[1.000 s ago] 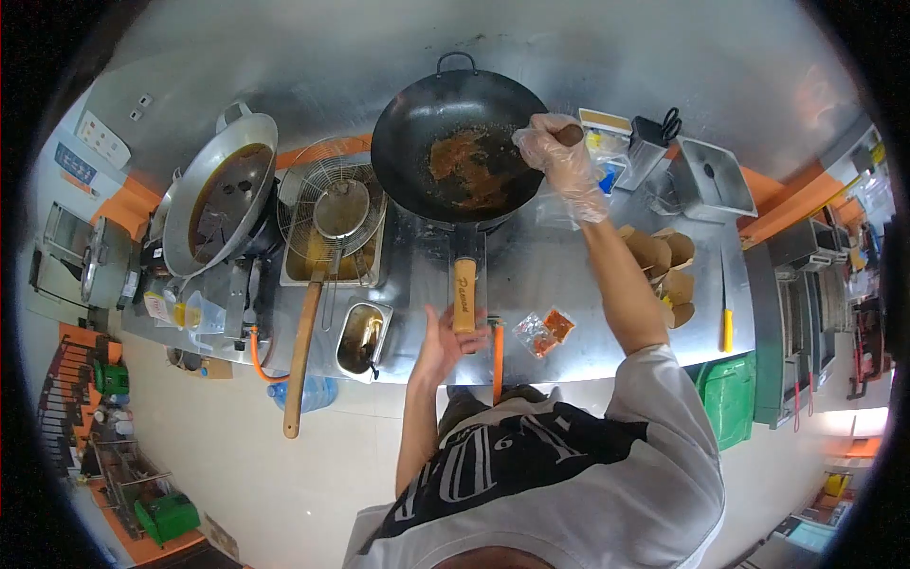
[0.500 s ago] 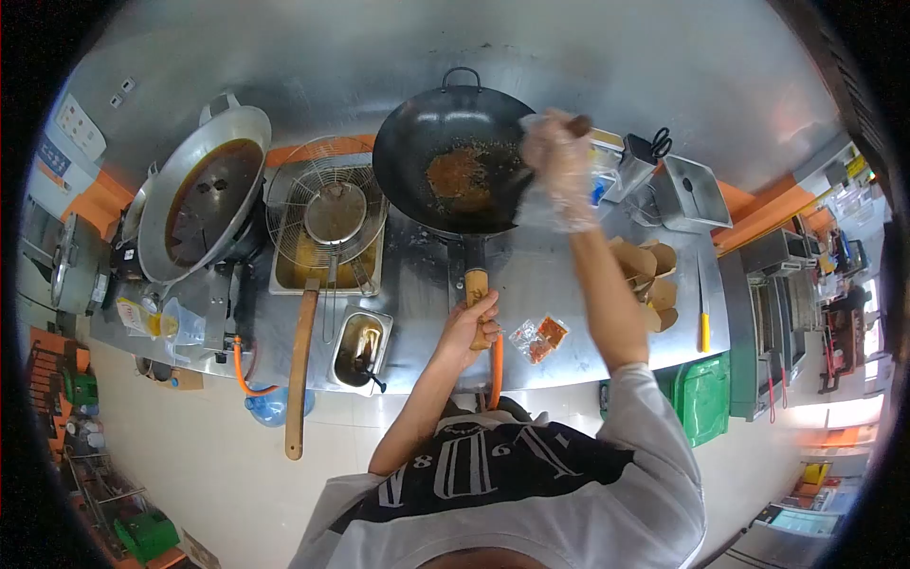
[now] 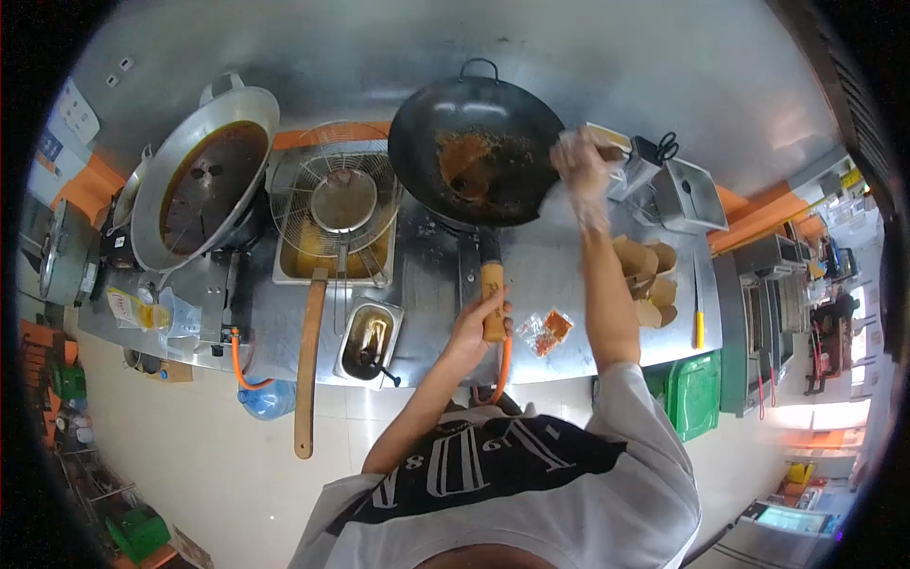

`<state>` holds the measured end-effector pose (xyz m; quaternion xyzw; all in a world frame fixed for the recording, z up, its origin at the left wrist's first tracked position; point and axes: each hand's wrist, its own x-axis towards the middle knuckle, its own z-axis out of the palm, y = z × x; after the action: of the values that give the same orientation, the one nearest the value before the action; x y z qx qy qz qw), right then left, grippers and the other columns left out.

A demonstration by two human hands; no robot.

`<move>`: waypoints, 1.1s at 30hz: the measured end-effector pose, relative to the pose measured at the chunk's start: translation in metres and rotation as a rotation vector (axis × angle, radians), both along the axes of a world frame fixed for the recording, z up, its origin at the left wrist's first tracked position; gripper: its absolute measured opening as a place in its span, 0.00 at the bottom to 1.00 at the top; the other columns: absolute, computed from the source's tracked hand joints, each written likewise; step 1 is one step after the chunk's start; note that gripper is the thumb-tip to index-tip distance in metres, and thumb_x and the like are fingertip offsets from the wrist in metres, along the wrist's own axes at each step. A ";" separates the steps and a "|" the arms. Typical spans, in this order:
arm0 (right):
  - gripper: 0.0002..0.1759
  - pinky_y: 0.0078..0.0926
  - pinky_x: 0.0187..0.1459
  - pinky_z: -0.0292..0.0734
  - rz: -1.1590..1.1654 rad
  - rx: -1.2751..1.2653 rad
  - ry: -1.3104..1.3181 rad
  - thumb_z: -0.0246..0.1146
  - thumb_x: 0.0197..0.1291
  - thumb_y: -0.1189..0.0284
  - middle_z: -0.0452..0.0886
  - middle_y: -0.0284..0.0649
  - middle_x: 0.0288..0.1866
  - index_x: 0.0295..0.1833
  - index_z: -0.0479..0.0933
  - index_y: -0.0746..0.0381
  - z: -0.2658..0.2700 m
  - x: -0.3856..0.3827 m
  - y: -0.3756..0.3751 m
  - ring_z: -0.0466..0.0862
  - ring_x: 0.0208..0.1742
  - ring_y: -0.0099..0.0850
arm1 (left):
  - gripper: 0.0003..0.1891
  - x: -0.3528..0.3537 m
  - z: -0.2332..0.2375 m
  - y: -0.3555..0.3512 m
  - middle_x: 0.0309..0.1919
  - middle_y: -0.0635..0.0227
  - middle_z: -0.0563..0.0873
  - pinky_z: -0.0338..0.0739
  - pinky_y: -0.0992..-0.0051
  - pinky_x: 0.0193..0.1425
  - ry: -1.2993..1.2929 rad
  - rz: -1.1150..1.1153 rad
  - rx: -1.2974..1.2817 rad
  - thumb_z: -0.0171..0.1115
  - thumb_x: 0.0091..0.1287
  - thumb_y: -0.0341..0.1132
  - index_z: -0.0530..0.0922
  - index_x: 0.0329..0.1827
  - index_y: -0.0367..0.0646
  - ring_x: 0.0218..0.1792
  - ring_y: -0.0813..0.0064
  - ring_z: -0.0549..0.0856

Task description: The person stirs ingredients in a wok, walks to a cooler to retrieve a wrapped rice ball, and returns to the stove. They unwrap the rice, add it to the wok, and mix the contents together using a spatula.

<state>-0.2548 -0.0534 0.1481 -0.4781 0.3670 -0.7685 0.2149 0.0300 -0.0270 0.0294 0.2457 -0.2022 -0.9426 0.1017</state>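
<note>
A black wok (image 3: 517,180) with reddish-brown sauce (image 3: 464,161) in it sits on a burner. My left hand (image 3: 482,318) is wrapped round its wooden handle (image 3: 493,289). At the wok's right rim is my right hand (image 3: 582,166), in a clear plastic glove, closed on the brown handle of a utensil (image 3: 611,152). The utensil's lower part is hard to make out against the wok. Below and right of the wok handle, a small clear packet with orange-red contents (image 3: 553,330) lies on the steel counter (image 3: 427,322).
Left of the wok, strainers (image 3: 343,201) rest over an oily metal tray (image 3: 284,261). A large pan of dark liquid (image 3: 213,185) stands farther left. Cardboard boxes (image 3: 654,284), a yellow-handled knife (image 3: 700,330) and a steel container (image 3: 687,194) are at the right.
The view has shifted slightly. My right hand and its utensil have moved lower beside the rim. Sauce in the wok has spread differently. My left hand keeps its hold on the handle.
</note>
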 end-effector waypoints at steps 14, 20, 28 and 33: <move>0.12 0.28 0.43 0.77 -0.358 0.272 0.344 0.72 0.61 0.69 0.80 0.36 0.28 0.32 0.84 0.67 0.043 0.070 0.023 0.81 0.35 0.24 | 0.28 0.058 -0.116 0.020 0.49 0.59 0.90 0.84 0.69 0.52 -0.442 -0.716 -0.537 0.52 0.82 0.55 0.81 0.63 0.35 0.46 0.70 0.89; 0.09 0.37 0.38 0.80 -0.217 -0.209 0.540 0.73 0.50 0.70 0.83 0.41 0.29 0.31 0.80 0.62 0.058 0.118 0.084 0.86 0.33 0.41 | 0.24 0.078 -0.130 0.042 0.49 0.66 0.90 0.82 0.71 0.55 -0.568 -0.660 -0.608 0.58 0.80 0.53 0.80 0.66 0.42 0.47 0.76 0.89; 0.13 0.42 0.46 0.85 -0.198 -0.209 0.264 0.72 0.55 0.65 0.88 0.47 0.34 0.41 0.87 0.62 0.015 0.088 0.121 0.90 0.39 0.46 | 0.23 0.042 -0.121 0.061 0.53 0.64 0.86 0.79 0.70 0.60 -0.706 -0.405 -0.854 0.57 0.81 0.48 0.76 0.69 0.41 0.52 0.73 0.85; 0.14 0.46 0.51 0.85 -0.237 -0.350 0.061 0.71 0.60 0.62 0.88 0.49 0.35 0.42 0.85 0.63 -0.017 0.055 0.139 0.89 0.42 0.50 | 0.24 0.015 -0.122 0.079 0.58 0.63 0.83 0.76 0.69 0.64 -0.772 -0.386 -0.991 0.56 0.82 0.48 0.73 0.71 0.42 0.57 0.71 0.83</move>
<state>-0.1999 0.0851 0.1309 -0.4847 0.2876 -0.8256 0.0257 0.0447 0.0516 -0.0922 0.4497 -0.6747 -0.5833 -0.0479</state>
